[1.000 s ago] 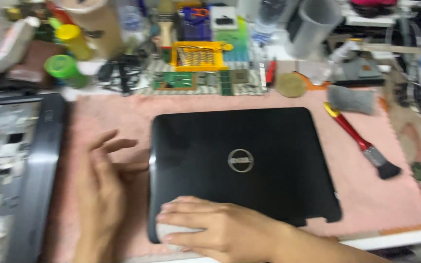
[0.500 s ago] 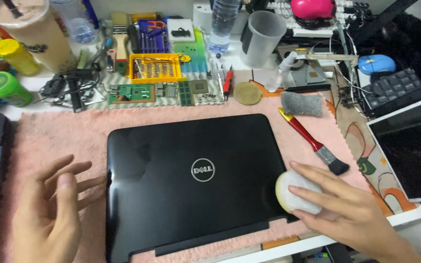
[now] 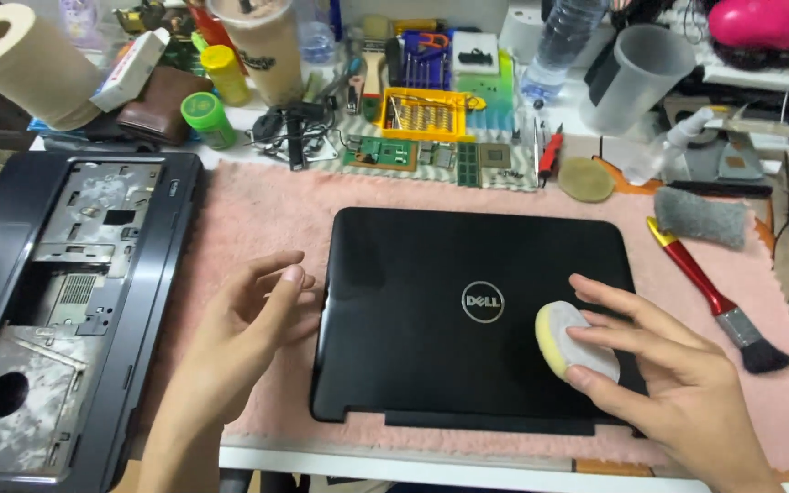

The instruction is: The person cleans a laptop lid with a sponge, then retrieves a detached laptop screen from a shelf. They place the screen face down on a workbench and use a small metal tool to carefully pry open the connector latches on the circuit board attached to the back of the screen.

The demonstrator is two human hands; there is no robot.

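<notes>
A glossy black laptop lid point(image 3: 431, 274) lies flat on a pink mat point(image 3: 257, 210), a round silver emblem at its middle. My right hand point(image 3: 659, 383) grips a white and yellow sponge pad point(image 3: 570, 340) and presses it on the lid's right half, just beside the emblem. My left hand point(image 3: 239, 342) rests on the mat at the lid's left edge, fingers apart, fingertips touching or nearly touching that edge.
A dismantled dark laptop base point(image 3: 47, 301) lies at the left. A red-handled brush point(image 3: 714, 297) and grey pad point(image 3: 700, 217) sit right of the lid. Behind stand a paper roll point(image 3: 29, 64), bottles, a yellow screwdriver tray point(image 3: 424, 114), circuit boards and a clear jug point(image 3: 636, 78).
The view has shifted so the lid sits further right. My right hand has slid the sponge from the lid's right edge inward toward the emblem. My left hand stays by the lid's left edge.
</notes>
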